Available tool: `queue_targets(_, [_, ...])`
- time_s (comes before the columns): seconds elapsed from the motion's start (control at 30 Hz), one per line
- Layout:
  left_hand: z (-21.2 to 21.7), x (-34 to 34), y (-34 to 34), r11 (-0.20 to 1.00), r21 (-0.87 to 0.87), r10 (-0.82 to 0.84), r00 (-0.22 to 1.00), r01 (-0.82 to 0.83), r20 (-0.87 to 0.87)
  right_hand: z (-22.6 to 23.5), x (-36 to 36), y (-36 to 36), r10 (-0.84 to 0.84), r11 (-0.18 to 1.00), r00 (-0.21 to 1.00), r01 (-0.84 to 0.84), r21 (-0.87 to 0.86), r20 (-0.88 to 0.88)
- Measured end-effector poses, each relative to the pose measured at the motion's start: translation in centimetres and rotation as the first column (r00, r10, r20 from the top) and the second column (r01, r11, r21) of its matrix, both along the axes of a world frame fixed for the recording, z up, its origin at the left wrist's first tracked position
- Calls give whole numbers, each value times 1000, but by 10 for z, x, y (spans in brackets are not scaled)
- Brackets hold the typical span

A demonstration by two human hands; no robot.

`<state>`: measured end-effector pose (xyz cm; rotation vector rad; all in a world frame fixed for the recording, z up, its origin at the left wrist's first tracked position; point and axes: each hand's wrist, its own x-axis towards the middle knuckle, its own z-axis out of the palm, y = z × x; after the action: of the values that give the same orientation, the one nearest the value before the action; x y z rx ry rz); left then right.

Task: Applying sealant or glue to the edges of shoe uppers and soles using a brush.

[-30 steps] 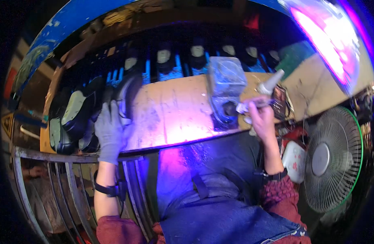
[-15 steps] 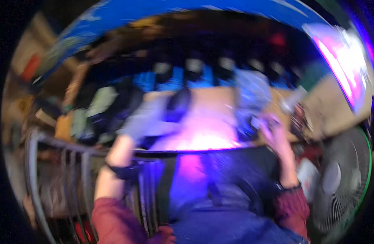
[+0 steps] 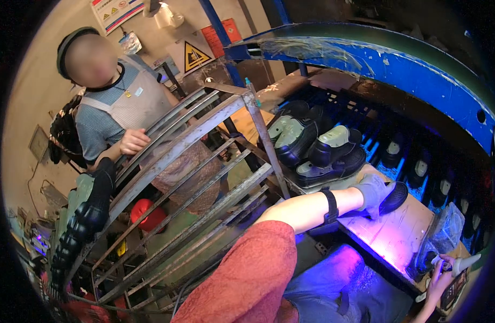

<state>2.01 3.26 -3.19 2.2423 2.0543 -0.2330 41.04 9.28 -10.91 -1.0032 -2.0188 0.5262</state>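
Observation:
My left hand (image 3: pixel 372 192), in a grey glove with a black wrist strap, is shut on a black shoe (image 3: pixel 394 197) that rests on the pale workbench (image 3: pixel 403 231) lit purple. At the lower right edge my right hand (image 3: pixel 440 277) grips a white-tipped tool (image 3: pixel 465 263) beside a clear plastic bag (image 3: pixel 445 231) on the bench. A pile of black shoes with pale insoles (image 3: pixel 312 148) lies just left of my left hand.
A grey metal rack (image 3: pixel 204 177) stands left of the bench. Behind it a person in an apron (image 3: pixel 129 107) rests a hand (image 3: pixel 133 141) on its rail. More shoes (image 3: pixel 419 169) sit in a row under a blue curved hood (image 3: pixel 398 64). Stacked black shoes (image 3: pixel 80 220) hang at far left.
The view has swung left, bringing the rack and the other person into sight. My left hand has lifted a black shoe from the pile onto the bench. My right hand keeps its tool.

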Motion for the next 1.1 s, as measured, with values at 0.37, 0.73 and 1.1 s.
queue_targets(0.37, [33,34,-62,820,537,-77,893,-196,444,3,4,-12,-66,989,991,49,143,112])
queue_targets(0.73, [-60,44,-112,680,731,-428,783,-49,451,-7,-20,-51,-387,902,783,211,-378,-486])
queue_targets(1.1, [-88,46,-138,785,615,-367,745,-73,557,37,-194,-22,-90,761,877,-246,-601,-472])
